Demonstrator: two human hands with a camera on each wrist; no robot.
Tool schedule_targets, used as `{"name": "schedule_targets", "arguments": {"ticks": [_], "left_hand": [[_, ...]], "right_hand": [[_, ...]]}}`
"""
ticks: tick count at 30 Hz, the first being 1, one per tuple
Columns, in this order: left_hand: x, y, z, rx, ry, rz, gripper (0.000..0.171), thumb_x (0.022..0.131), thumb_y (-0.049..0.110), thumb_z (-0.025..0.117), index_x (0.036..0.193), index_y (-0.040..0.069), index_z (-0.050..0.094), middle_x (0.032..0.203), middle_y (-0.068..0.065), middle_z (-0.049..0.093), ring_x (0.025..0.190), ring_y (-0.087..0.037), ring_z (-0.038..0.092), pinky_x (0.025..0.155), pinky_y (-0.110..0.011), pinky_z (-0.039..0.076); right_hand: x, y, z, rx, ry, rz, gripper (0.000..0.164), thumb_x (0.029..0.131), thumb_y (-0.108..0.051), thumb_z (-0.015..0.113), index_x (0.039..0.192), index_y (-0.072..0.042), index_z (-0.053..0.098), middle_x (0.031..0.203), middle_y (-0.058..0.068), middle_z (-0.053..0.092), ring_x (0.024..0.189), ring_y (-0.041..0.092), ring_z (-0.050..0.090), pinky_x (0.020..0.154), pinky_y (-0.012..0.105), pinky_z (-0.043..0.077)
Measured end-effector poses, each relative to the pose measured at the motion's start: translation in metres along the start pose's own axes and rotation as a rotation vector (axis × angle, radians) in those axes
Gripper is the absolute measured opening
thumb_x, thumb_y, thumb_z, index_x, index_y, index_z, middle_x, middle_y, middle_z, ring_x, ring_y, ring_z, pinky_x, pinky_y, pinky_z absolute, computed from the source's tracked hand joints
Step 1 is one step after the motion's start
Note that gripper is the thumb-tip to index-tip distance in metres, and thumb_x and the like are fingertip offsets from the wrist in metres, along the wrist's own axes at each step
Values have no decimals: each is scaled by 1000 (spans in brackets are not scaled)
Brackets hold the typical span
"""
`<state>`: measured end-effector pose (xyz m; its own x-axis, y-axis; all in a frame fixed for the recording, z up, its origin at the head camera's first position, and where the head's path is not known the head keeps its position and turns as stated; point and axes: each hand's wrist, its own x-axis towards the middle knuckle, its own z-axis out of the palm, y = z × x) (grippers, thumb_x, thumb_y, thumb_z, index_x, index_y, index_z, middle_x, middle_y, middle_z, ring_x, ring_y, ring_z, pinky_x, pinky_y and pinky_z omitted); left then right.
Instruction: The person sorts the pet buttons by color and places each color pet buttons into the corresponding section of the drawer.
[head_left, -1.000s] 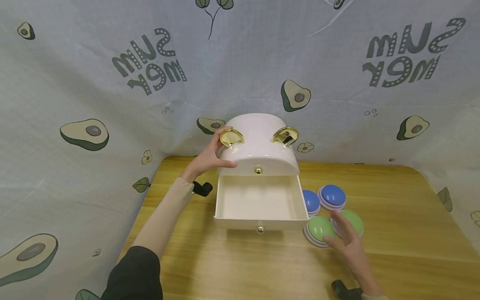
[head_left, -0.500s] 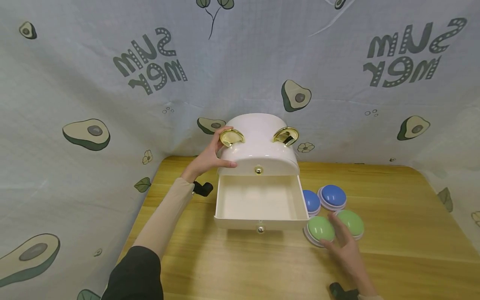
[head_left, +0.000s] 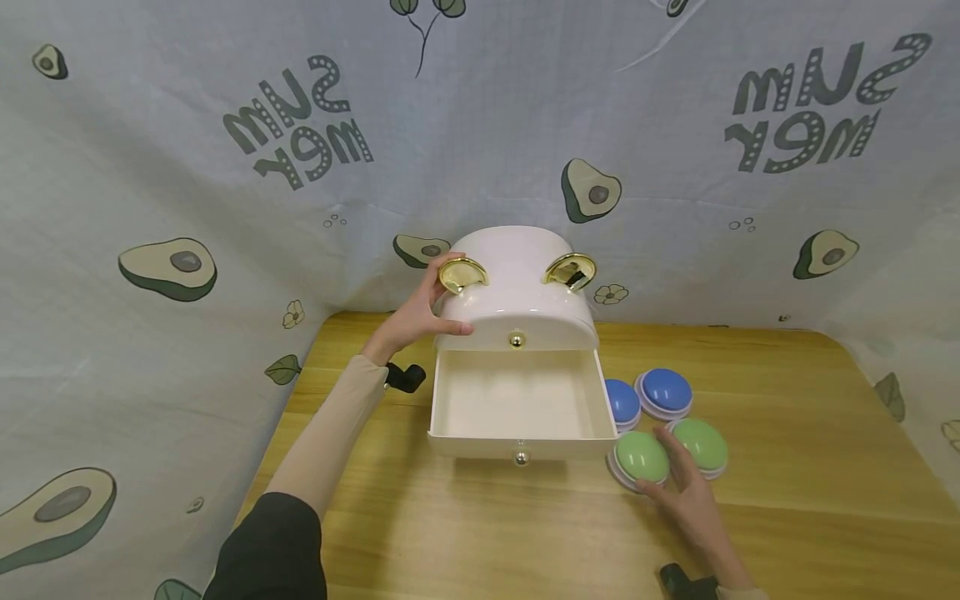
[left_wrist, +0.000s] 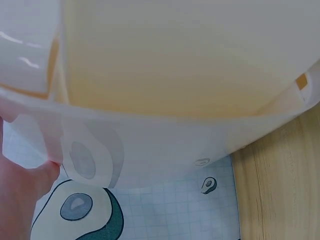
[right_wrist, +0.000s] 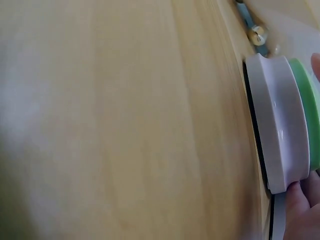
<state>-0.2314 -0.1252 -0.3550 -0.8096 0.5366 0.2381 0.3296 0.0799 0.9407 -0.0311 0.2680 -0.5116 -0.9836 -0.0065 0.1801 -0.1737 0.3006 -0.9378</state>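
Observation:
A glossy white drawer box (head_left: 517,300) with two gold ears has its lower drawer (head_left: 522,450) pulled out, nothing lying in it. My left hand (head_left: 411,323) grips the box's left side, thumb on the front and fingers behind the left ear; its thumb (left_wrist: 45,175) also shows in the left wrist view. To the right of the drawer, my right hand (head_left: 693,504) holds the nearer green push button (head_left: 641,456), thumb and fingers round its right side. In the right wrist view, fingers (right_wrist: 300,210) touch the button's white base (right_wrist: 280,125).
Another green button (head_left: 703,443) stands just right of the held one. Behind them are two blue buttons (head_left: 667,390), one close against the drawer's right side. A wooden table (head_left: 480,533) carries everything, and a printed avocado cloth (head_left: 495,125) hangs behind.
My right hand has moved slightly left and down, its thumb and fingers closing in on the nearer green button. My left hand and the drawer box have stayed put.

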Motion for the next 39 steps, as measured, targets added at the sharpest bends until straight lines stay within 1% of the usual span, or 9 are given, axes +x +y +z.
{"name": "schedule_targets", "arguments": {"ticks": [5, 8, 10, 12, 16, 23, 27, 36, 39], "left_hand": [[0, -4, -1, 9, 1, 15, 101, 72, -3, 80, 147, 24, 18, 151, -3, 21, 140, -14, 23, 113, -42, 15], [0, -4, -1, 14, -2, 21, 101, 72, -1, 81, 147, 25, 19, 151, -2, 20, 140, -13, 23, 113, -41, 16], [0, -3, -1, 12, -3, 22, 101, 72, -1, 81, 147, 25, 19, 151, -2, 20, 140, -13, 23, 113, -41, 16], [0, -3, -1, 15, -3, 21, 101, 72, -1, 81, 147, 25, 18, 151, -3, 20, 140, -13, 23, 113, -40, 16], [0, -2, -1, 19, 0, 6, 102, 72, -4, 79, 148, 24, 17, 152, -3, 18, 140, -14, 22, 114, -39, 16], [-4, 14, 3, 0, 6, -24, 101, 72, -10, 77, 148, 15, 16, 153, -9, 17, 141, -20, 21, 114, -40, 15], [-8, 27, 6, 5, 0, -29, 98, 73, -9, 76, 148, 12, 16, 152, -12, 18, 141, -22, 22, 114, -41, 15], [-9, 28, 6, 6, -7, -9, 98, 72, -8, 77, 147, 12, 16, 150, -13, 22, 140, -22, 23, 113, -39, 16], [-6, 17, 4, 2, -2, 3, 100, 72, -8, 78, 147, 14, 17, 150, -11, 23, 140, -20, 24, 113, -37, 16]], "right_hand": [[2, -2, -1, -86, -17, 60, 83, 79, 2, 72, 147, 3, 25, 147, 32, 24, 133, -6, 17, 103, 7, 12], [3, -3, -1, -107, -34, 113, 86, 80, -2, 74, 149, 0, 24, 149, 29, 23, 142, 19, 14, 113, 29, 8], [4, -3, -1, -116, -41, 129, 87, 79, -3, 75, 149, 0, 23, 149, 30, 23, 140, 37, 13, 113, 47, 5], [4, -2, -1, -125, -42, 130, 88, 78, -3, 75, 149, 0, 24, 148, 30, 23, 136, 47, 14, 111, 56, 5], [5, -1, -1, -163, -39, 121, 88, 77, -2, 77, 148, 0, 26, 147, 31, 26, 133, 49, 19, 112, 50, 9], [5, -3, -2, -178, -39, 127, 90, 73, -1, 78, 147, 4, 26, 144, 34, 26, 129, 57, 21, 100, 70, 15], [6, -4, -1, -171, -32, 172, 90, 72, -2, 79, 146, 4, 28, 145, 34, 25, 129, 58, 20, 100, 71, 15], [6, -6, -2, -178, -15, 256, 91, 73, -8, 81, 148, -2, 30, 149, 30, 22, 133, 56, 15, 100, 72, 9], [5, -8, -3, -162, -7, 283, 91, 73, -10, 81, 149, -5, 30, 150, 28, 22, 133, 54, 17, 100, 71, 12]]}}
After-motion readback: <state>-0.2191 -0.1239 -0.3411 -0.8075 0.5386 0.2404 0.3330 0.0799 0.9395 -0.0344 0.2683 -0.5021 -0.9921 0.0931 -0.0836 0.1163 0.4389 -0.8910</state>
